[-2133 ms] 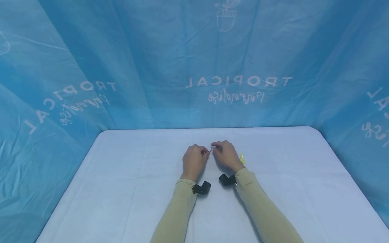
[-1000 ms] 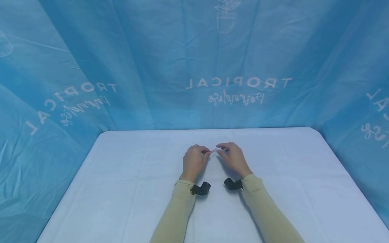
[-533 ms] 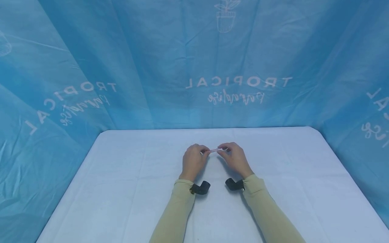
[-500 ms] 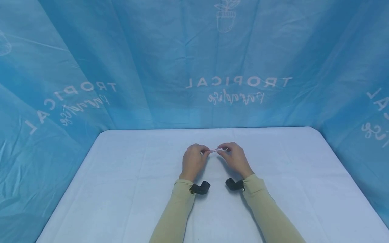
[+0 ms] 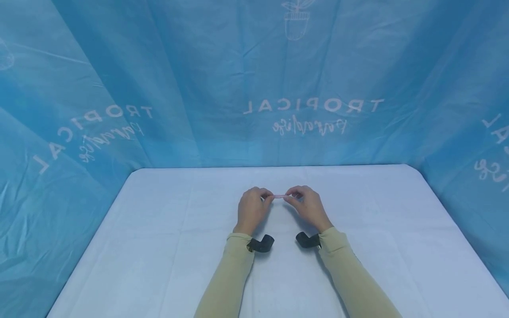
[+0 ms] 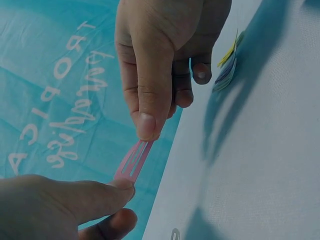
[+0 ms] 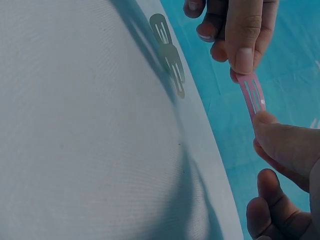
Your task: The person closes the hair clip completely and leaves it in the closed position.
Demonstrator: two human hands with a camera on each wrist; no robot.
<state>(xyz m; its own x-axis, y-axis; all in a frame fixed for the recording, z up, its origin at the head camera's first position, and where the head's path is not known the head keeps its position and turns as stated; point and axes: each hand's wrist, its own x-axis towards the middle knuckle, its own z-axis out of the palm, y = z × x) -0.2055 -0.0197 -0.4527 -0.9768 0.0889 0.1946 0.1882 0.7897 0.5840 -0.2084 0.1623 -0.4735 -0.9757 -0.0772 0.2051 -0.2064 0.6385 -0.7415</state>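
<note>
Clip (image 6: 125, 166), pink, bridged two pinches: left hand (image 5: 251, 210) at one end, right hand (image 5: 309, 210) the other. Step seemed two-handed handling; next move likely called for light, even grip.

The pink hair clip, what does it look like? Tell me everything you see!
The slim pink hair clip looks like shiny metal with two long slots. The left hand pinches one end and the right hand the other, hiding its tips. It's held up off the white table, roughly level in the head view. I can't tell whether it's snapped shut.
</note>
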